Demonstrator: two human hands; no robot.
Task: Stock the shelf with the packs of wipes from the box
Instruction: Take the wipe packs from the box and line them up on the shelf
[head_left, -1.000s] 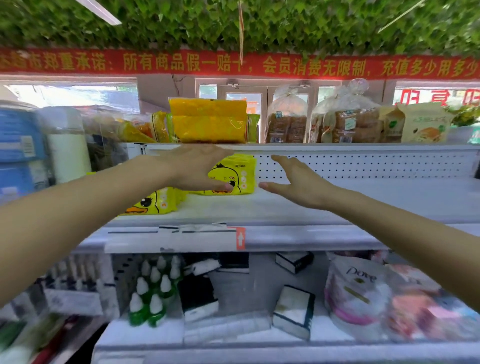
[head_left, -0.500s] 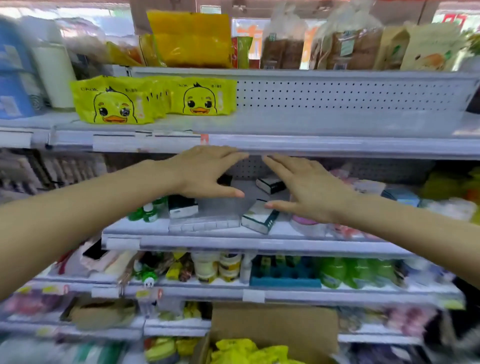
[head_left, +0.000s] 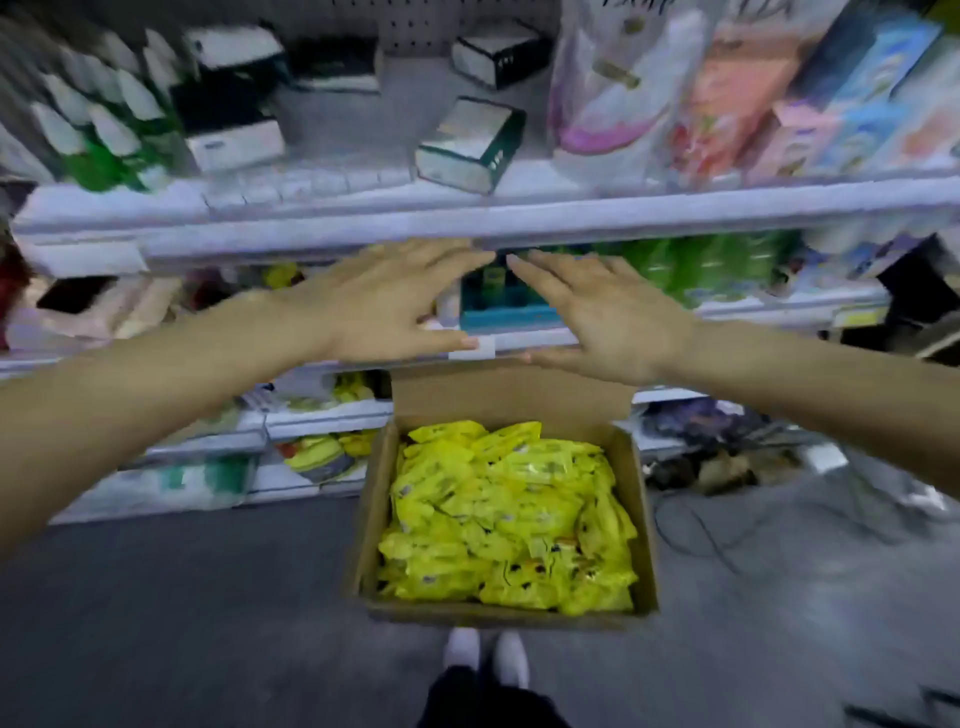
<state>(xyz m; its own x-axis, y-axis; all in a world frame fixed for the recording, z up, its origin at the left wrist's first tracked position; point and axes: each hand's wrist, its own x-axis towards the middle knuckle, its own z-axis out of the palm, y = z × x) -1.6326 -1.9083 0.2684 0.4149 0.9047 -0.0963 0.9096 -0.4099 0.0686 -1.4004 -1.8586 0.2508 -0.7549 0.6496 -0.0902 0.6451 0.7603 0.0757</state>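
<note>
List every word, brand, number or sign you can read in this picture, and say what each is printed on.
Nothing reads: the picture is motion-blurred.
Yellow packs of wipes in the cardboard box: small dark print, unreadable.
White and pink pouch: dark lettering, blurred and cut off.
Green-edged carton: label too blurred.
Shelf-edge tag: too blurred to tell.
</note>
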